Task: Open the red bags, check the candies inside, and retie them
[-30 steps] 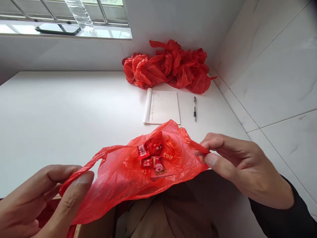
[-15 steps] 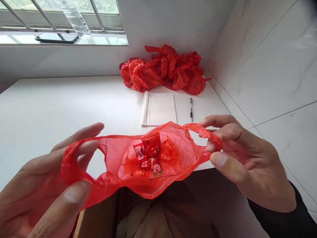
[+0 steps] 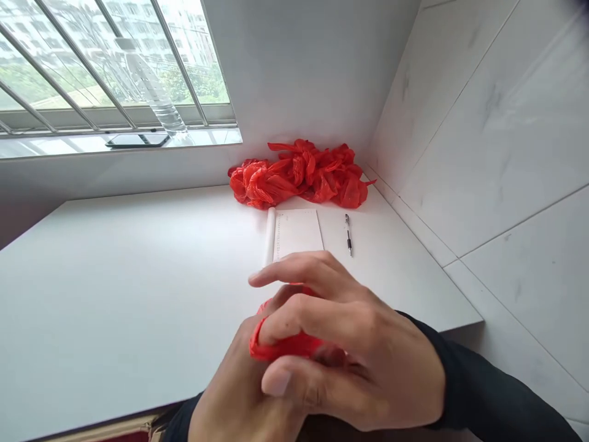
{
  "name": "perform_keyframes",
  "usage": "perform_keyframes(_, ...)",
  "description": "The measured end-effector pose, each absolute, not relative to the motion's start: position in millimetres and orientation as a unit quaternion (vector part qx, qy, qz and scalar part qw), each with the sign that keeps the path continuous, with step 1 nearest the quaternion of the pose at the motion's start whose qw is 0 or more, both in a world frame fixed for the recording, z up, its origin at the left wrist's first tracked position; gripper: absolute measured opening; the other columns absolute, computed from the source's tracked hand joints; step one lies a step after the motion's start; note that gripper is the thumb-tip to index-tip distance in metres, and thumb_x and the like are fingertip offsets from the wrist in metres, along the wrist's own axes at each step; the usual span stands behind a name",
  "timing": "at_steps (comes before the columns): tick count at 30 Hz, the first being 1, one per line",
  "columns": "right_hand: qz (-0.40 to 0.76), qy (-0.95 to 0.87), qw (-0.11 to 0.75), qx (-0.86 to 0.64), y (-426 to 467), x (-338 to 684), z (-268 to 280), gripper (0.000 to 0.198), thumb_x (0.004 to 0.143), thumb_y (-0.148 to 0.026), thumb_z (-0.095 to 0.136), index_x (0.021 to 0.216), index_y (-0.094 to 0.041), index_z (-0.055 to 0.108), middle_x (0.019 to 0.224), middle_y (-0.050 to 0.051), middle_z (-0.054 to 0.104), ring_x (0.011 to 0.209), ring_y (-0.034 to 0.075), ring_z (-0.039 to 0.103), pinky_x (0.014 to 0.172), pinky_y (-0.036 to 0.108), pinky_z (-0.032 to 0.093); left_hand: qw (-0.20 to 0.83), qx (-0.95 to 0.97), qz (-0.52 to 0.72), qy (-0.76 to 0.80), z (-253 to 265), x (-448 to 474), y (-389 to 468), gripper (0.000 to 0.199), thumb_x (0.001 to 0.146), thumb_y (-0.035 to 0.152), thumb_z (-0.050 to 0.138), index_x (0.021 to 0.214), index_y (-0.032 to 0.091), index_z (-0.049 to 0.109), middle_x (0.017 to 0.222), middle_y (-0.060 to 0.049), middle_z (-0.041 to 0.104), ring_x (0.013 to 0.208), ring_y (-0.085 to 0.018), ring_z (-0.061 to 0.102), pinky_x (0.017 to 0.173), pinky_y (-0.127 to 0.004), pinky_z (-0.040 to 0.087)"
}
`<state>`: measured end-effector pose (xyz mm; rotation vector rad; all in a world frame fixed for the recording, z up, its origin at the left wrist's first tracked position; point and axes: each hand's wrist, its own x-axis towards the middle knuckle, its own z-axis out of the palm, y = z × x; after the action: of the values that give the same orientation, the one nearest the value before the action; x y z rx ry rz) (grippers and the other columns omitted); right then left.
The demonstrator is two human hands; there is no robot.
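Observation:
Both hands are brought together low in the middle, above the table's near edge. My right hand (image 3: 350,344) lies across my left and is partly closed. Its index finger hooks through the loop of a red plastic bag (image 3: 294,347), while another finger stretches out over the top. My left hand (image 3: 239,380) is underneath, against the bag, its fingers mostly covered by my right hand and apparently curled round the plastic. Only part of the bag shows between the hands; its body and the wrapped sweets are hidden.
A heap of crumpled red plastic bags (image 3: 304,175) lies against the wall at the back of the white table (image 3: 138,294). In front of it are a notepad (image 3: 297,233) and a pen (image 3: 348,235). On the windowsill are a phone (image 3: 138,140) and a water bottle (image 3: 159,98).
My hands have come together from wide apart, the right now crossing over the left. The bag's spread mouth has closed up between them, and its sweets have gone from sight. The view has tilted up.

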<state>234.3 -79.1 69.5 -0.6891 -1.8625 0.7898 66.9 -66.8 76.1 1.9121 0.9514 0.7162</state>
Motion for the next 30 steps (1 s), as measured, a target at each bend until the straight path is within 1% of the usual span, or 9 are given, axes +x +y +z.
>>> perform_keyframes(3,0.355,-0.729,0.487,-0.325,-73.6,234.0,62.4,0.03,0.096,-0.028,0.065,0.124,-0.018,0.06,0.128,0.006,0.064,0.128,0.018,0.053,0.108,0.032,0.046,0.503,0.69,0.311,0.417,72.1,62.3,-65.3,0.03,0.095,0.041,0.05,0.073,0.022,0.057,0.059,0.003,0.048,0.051,-0.011,0.044,0.047,-0.021,0.042)
perform_keyframes(6,0.387,-0.707,0.472,-0.357,-66.4,237.0,48.4,0.032,0.096,-0.025,0.062,0.128,-0.023,0.058,0.124,0.003,0.066,0.118,0.019,0.059,0.104,0.038,0.048,0.551,0.583,0.351,0.484,65.9,60.0,-66.1,0.038,0.092,0.054,0.057,0.072,0.021,0.054,0.058,0.005,0.042,0.048,-0.008,0.035,0.045,-0.02,0.036)
perform_keyframes(10,0.426,-0.674,0.469,-0.38,-60.5,235.6,37.9,0.014,0.094,-0.025,0.064,0.108,-0.022,0.066,0.104,0.002,0.069,0.101,0.019,0.064,0.094,0.037,0.051,0.614,0.504,0.337,0.506,60.0,56.9,-66.3,0.036,0.091,0.058,0.057,0.083,0.024,0.057,0.055,0.005,0.043,0.049,-0.01,0.041,0.049,-0.02,0.038)
perform_keyframes(14,0.41,-0.658,0.511,-0.372,-64.0,230.8,40.4,0.004,0.095,-0.022,0.063,0.098,-0.022,0.065,0.094,0.001,0.067,0.091,0.016,0.065,0.092,0.036,0.051,0.68,0.448,0.321,0.484,61.3,47.0,-56.9,0.035,0.097,0.054,0.046,0.121,0.031,0.054,0.054,0.005,0.056,0.05,-0.015,0.053,0.057,-0.026,0.047)
perform_keyframes(18,0.364,-0.732,0.481,-0.316,-70.1,226.1,38.5,0.005,0.091,-0.024,0.067,0.097,-0.024,0.067,0.093,0.001,0.066,0.094,0.018,0.063,0.091,0.035,0.052,0.677,0.496,0.323,0.437,62.1,34.6,-51.0,0.02,0.094,0.04,0.059,0.095,0.021,0.066,0.077,-0.001,0.066,0.071,-0.014,0.062,0.07,-0.024,0.05)
perform_keyframes(20,0.354,-0.738,0.466,-0.337,-73.0,224.3,32.4,0.015,0.094,-0.032,0.064,0.107,-0.025,0.065,0.111,0.005,0.064,0.112,0.022,0.059,0.099,0.038,0.05,0.644,0.566,0.305,0.415,59.3,30.8,-56.6,0.018,0.093,0.033,0.063,0.084,0.017,0.065,0.08,-0.002,0.066,0.073,-0.013,0.061,0.069,-0.023,0.049)
perform_keyframes(22,0.379,-0.723,0.439,-0.376,-74.6,223.8,23.6,0.026,0.101,-0.039,0.052,0.122,-0.027,0.059,0.126,0.007,0.061,0.123,0.024,0.056,0.104,0.04,0.049,0.578,0.639,0.318,0.396,53.2,29.1,-66.8,0.008,0.09,0.023,0.062,0.087,0.016,0.066,0.082,-0.003,0.066,0.074,-0.013,0.061,0.07,-0.024,0.05)
perform_keyframes(26,0.514,-0.666,0.354,-0.408,-66.5,226.2,-0.8,0.036,0.104,-0.043,0.043,0.136,-0.028,0.051,0.099,0.005,0.071,0.095,0.022,0.071,0.075,0.029,0.062,0.311,0.794,0.349,0.389,28.2,24.9,-85.2,0.025,0.084,0.014,0.064,0.109,0.016,0.066,0.099,-0.007,0.071,0.084,-0.017,0.067,0.074,-0.027,0.056)
perform_keyframes(30,0.612,-0.668,0.283,-0.314,-51.5,226.4,-27.2,0.039,0.096,-0.038,0.058,0.135,-0.032,0.058,0.101,0.009,0.072,0.088,0.028,0.074,0.074,0.033,0.065,0.096,0.857,0.331,0.383,-0.2,16.7,-94.8,0.03,0.099,0.022,0.048,0.125,0.015,0.062,0.122,-0.01,0.069,0.107,-0.017,0.067,0.082,-0.025,0.058)
